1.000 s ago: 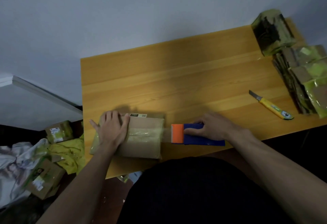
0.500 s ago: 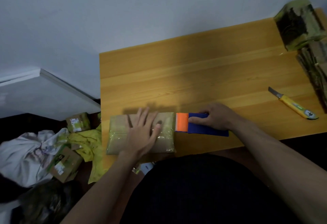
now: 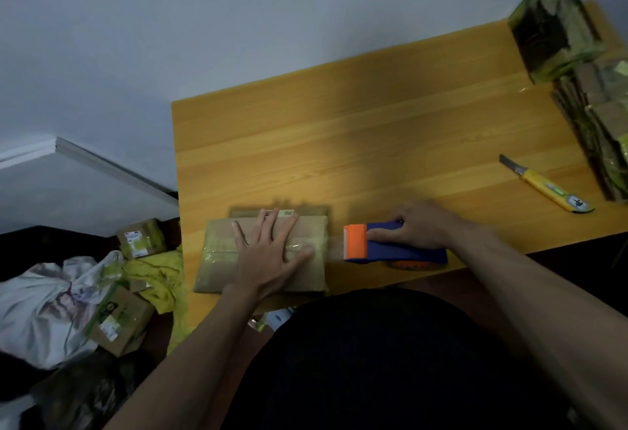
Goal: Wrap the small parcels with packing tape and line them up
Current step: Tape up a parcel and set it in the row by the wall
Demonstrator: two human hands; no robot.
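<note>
Pale wall behind, orange-toned wooden table (image 3: 373, 144) in front of us. We are pressing the straight, spread fingers of our left hand (image 3: 268, 256) flat on the brown parcel (image 3: 217, 252), which is lying at the table's near left edge; they are holding nothing, only pinning the taped top. Our right hand (image 3: 418, 227) is curling its fingers round the blue body of the tape dispenser (image 3: 394, 246), its orange head just beside the parcel's right end, with a short strip of clear tape (image 3: 334, 248) bridging the gap.

To do this well, we are judging that the left palm should be bearing down near the strip's end while the dispenser is tilting to bite the tape off cleanly, keeping it taut so it is not wrinkling or lifting the band.

Further out, a yellow utility knife (image 3: 550, 191) is lying well apart to the right, and already wrapped parcels (image 3: 598, 116) are lining the far right edge. More boxes (image 3: 141, 237) are sitting on the floor to the left.
</note>
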